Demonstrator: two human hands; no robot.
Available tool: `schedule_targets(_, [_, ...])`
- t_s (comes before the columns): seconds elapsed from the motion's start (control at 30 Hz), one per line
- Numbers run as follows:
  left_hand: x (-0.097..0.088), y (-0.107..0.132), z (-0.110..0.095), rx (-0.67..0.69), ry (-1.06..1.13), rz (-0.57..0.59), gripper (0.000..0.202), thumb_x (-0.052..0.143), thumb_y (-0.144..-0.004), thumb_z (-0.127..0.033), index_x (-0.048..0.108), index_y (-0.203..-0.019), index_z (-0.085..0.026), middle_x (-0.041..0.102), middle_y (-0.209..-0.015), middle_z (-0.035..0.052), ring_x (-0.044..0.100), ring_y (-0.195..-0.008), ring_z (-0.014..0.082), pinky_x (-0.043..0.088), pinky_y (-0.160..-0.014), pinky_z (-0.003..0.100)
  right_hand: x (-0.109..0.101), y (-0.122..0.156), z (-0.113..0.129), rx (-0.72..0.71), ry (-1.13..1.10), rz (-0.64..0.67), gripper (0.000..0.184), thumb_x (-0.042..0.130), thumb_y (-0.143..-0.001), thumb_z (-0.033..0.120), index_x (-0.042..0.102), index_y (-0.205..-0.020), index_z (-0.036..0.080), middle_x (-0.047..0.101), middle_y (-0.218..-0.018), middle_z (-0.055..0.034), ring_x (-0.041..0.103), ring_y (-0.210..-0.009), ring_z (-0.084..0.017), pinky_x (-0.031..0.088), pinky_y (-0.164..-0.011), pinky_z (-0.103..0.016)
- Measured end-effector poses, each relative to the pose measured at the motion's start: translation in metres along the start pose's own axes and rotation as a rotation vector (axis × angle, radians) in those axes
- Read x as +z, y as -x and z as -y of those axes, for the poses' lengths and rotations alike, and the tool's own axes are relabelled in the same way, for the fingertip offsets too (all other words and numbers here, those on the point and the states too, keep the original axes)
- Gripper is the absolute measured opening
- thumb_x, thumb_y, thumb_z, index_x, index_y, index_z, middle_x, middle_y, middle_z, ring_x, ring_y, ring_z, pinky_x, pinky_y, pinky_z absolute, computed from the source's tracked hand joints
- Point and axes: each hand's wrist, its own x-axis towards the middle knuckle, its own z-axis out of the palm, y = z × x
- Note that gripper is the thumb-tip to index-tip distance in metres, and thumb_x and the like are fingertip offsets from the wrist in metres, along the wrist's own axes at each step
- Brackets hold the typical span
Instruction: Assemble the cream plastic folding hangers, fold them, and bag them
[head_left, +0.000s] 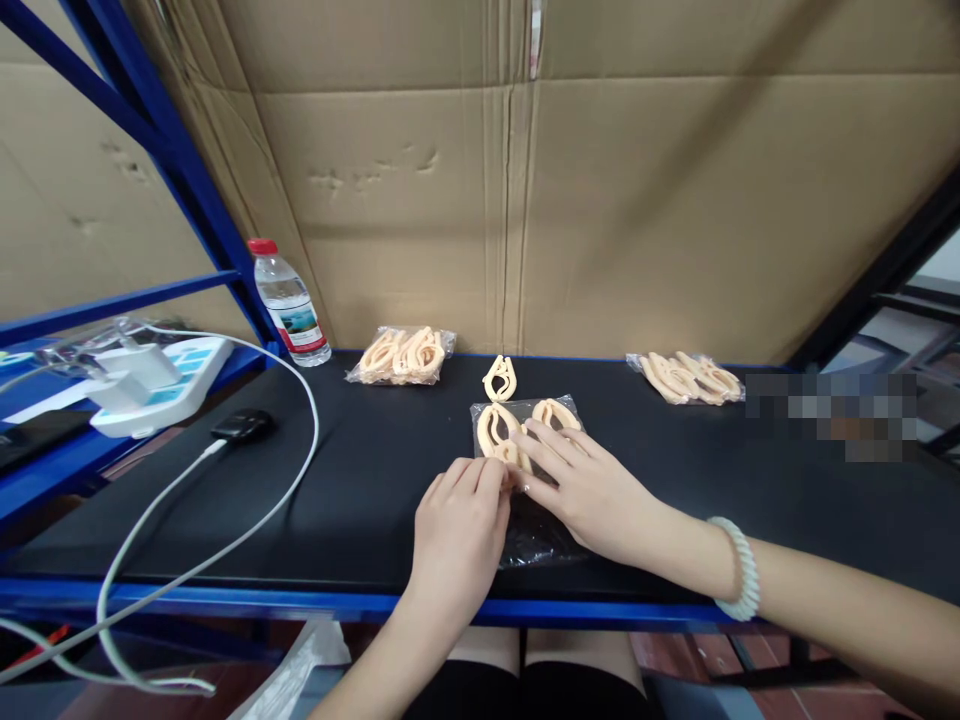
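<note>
A clear plastic bag (536, 535) lies on the black table top in front of me, with beige folding hangers (491, 425) inside its far half. My left hand (461, 520) is closed at the near left part of the bag, fingers curled and pinching the plastic; its fingertips are partly hidden. Over the right side of the bag rests my right hand (592, 490), fingers spread flat across the hangers and covering some of them. A single loose beige hanger (499, 380) lies just beyond the bag.
Filled bags of hangers lie at the back left (401, 356) and back right (686, 378). A water bottle (294, 310) stands by the cardboard wall (405, 200). At left are a power strip (165, 385), a small black device (244, 426) and a looping white cable (311, 440).
</note>
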Motion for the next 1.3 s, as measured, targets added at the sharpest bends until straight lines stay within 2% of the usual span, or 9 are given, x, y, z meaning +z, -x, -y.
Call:
schedule_targets(0.3, [0.001,-0.001,0.000,0.012,0.070,-0.034,0.012,0.055,-0.088,-0.008,0.056,-0.089,-0.021,0.066,-0.085,-0.0003,0.060,-0.078,0.0188,0.047,-0.069,0.032,-0.001,0.005,0.000,0.022,-0.201,0.078,0.054,0.047,-0.081,0.004,0.052,-0.135,0.008,0.040,-0.148,-0.0213,0.033,-0.138,-0.036,0.039,-0.106,-0.054])
schedule_targets(0.4, [0.002,0.000,0.000,0.012,0.036,-0.015,0.011,0.055,-0.087,-0.009,0.056,-0.086,-0.020,0.065,-0.083,0.0011,0.060,-0.079,0.0202,0.048,-0.069,0.033,-0.014,0.003,-0.010,-0.011,-0.439,-0.130,0.043,0.046,-0.077,0.003,0.066,-0.114,0.013,0.049,-0.141,-0.0168,0.038,-0.136,-0.031,0.038,-0.107,-0.053])
schedule_targets(0.53, [0.002,0.001,-0.001,0.029,0.045,-0.015,0.011,0.057,-0.084,-0.009,0.057,-0.086,-0.020,0.066,-0.086,0.0023,0.061,-0.081,0.0214,0.049,-0.071,0.034,-0.016,-0.020,-0.058,0.097,-0.689,-0.449,0.030,0.044,-0.079,0.003,0.069,-0.081,0.019,0.068,-0.109,-0.0076,0.060,-0.109,-0.021,0.050,-0.096,-0.041])
schedule_targets(0.6, [0.000,0.001,-0.002,0.034,0.091,-0.045,0.014,0.059,-0.083,-0.009,0.058,-0.092,-0.020,0.067,-0.089,0.0032,0.061,-0.082,0.0218,0.049,-0.072,0.035,0.003,-0.041,-0.090,0.159,-0.627,-0.379,0.038,0.042,-0.080,0.000,0.069,-0.101,0.019,0.070,-0.107,-0.0070,0.063,-0.103,-0.019,0.052,-0.094,-0.040])
schedule_targets(0.7, [-0.007,0.001,-0.004,0.077,0.257,-0.158,0.019,0.061,-0.083,-0.011,0.059,-0.100,-0.019,0.068,-0.092,0.0041,0.062,-0.083,0.0204,0.050,-0.073,0.033,0.049,-0.074,-0.128,0.076,-0.498,-0.072,0.061,0.037,-0.078,-0.007,0.055,-0.132,0.015,0.057,-0.136,-0.0107,0.048,-0.130,-0.021,0.040,-0.109,-0.043])
schedule_targets(0.77, [-0.012,0.002,-0.003,0.095,0.362,-0.251,0.020,0.062,-0.083,-0.011,0.060,-0.100,-0.019,0.068,-0.092,0.0041,0.062,-0.084,0.0189,0.049,-0.075,0.032,0.078,-0.092,-0.142,0.048,-0.475,0.133,0.070,0.035,-0.077,-0.011,0.046,-0.141,0.014,0.044,-0.148,-0.0103,0.034,-0.141,-0.020,0.033,-0.114,-0.040])
schedule_targets(0.87, [-0.018,0.003,0.000,0.048,0.431,-0.321,0.018,0.062,-0.083,-0.009,0.061,-0.098,-0.018,0.067,-0.089,0.0034,0.062,-0.082,0.0171,0.049,-0.075,0.030,0.103,-0.103,-0.150,0.037,-0.469,0.191,0.060,0.041,-0.083,-0.007,0.051,-0.138,0.014,0.049,-0.144,-0.0102,0.037,-0.139,-0.020,0.035,-0.113,-0.036])
schedule_targets(1.03, [-0.016,0.004,0.004,-0.012,0.477,-0.299,0.014,0.060,-0.085,-0.010,0.062,-0.095,-0.018,0.066,-0.085,0.0016,0.062,-0.079,0.0148,0.048,-0.073,0.027,0.101,-0.071,-0.160,0.133,-0.422,0.173,0.034,0.046,-0.096,0.015,0.061,-0.126,0.011,0.064,-0.115,-0.0166,0.059,-0.110,-0.026,0.046,-0.097,-0.043])
schedule_targets(1.3, [-0.017,0.004,0.004,-0.046,0.489,-0.320,0.010,0.060,-0.086,-0.013,0.064,-0.093,-0.019,0.067,-0.084,0.0007,0.063,-0.078,0.0149,0.048,-0.072,0.027,0.060,0.045,-0.144,0.382,-0.383,0.141,0.034,0.043,-0.099,0.032,0.065,-0.114,0.012,0.059,-0.104,-0.0141,0.063,-0.089,-0.023,0.052,-0.086,-0.038])
